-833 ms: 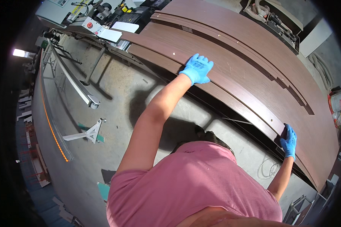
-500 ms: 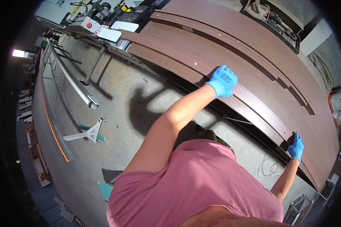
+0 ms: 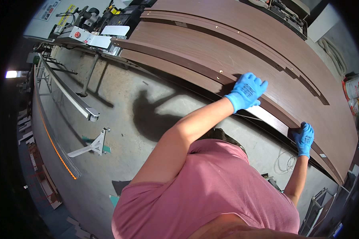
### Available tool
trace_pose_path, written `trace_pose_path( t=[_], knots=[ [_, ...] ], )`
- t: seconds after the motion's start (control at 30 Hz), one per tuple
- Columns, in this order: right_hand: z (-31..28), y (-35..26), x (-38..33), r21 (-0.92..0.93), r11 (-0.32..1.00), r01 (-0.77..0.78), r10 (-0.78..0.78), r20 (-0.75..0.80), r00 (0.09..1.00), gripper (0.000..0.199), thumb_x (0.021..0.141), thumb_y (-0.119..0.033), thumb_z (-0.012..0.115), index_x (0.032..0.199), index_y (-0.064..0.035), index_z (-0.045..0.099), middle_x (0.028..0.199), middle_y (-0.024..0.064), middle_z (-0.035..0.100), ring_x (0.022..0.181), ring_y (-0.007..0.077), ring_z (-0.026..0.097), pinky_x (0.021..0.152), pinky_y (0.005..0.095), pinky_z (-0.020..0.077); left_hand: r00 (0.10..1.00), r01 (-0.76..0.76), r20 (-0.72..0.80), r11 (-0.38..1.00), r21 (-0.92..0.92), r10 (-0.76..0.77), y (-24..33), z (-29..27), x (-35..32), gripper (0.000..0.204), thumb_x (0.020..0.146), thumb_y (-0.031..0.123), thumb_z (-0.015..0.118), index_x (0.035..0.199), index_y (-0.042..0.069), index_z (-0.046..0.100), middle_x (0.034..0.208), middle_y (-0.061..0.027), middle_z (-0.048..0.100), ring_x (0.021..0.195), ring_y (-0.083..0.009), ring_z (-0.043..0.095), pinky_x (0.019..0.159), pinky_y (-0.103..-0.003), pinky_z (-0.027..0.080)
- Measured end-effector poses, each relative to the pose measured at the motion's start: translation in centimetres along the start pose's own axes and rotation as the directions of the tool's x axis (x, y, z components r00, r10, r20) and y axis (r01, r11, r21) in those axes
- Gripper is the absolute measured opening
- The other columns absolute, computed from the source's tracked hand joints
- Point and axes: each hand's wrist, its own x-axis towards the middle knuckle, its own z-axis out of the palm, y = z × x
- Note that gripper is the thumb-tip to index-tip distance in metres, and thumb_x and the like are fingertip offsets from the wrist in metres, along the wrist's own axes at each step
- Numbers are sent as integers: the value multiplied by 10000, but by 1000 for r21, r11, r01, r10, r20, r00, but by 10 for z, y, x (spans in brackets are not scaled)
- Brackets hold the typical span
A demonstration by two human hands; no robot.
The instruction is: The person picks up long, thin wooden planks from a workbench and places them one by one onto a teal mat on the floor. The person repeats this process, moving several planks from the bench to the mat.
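While the left hand lies flat with fingers released on the long brown strip, the right hand grips its near-right end. Wide brown panels lie just beyond.

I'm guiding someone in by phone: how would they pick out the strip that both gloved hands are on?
Start at the big stack of dark brown wood-grain panels. Go to its near edge above the concrete floor. The strip is the narrow front board, the only one under the left hand and right hand.
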Motion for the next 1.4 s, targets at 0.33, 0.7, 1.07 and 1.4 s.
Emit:
trace_pose_path(
  t=[0.33,0.7,1.07,1.4],
  knots=[
    [2,-6,-17,21,999,-24,24,-26,999,492,853,-434,864,1154,-77,712,975,151,719,920,389,687,847,499,553,983,19,179,994,112,-39,-23,5,-34,598,933,476,761,1345,65,627,989,-94,721,977,-303,696,1016,-472,493],
    [-58,5,-9,23,961,277,-274,-80,958,741,989,-768,493,859,-56,648,790,209,666,761,445,656,700,530,491,1000,13,-22,992,123,-10,-7,-125,-100,1077,768,632,851,1609,65,488,978,-88,658,915,-267,636,882,-443,506],
    [-174,-215,14,263,808,527,-582,222,782,707,1011,-670,546,732,-35,682,724,256,658,718,476,677,668,533,515,941,278,-228,956,95,-251,-2,-188,-328,897,663,381,920,1455,74,635,989,-67,630,910,-263,631,856,-430,495],
    [-214,-350,-56,123,375,919,-898,294,327,782,1006,-768,501,741,-65,716,717,234,680,731,468,700,663,557,535,664,734,-117,674,-89,-739,187,-116,-561,875,694,619,885,1341,96,618,1036,-138,609,954,-359,633,874,-511,492]
  ],
)
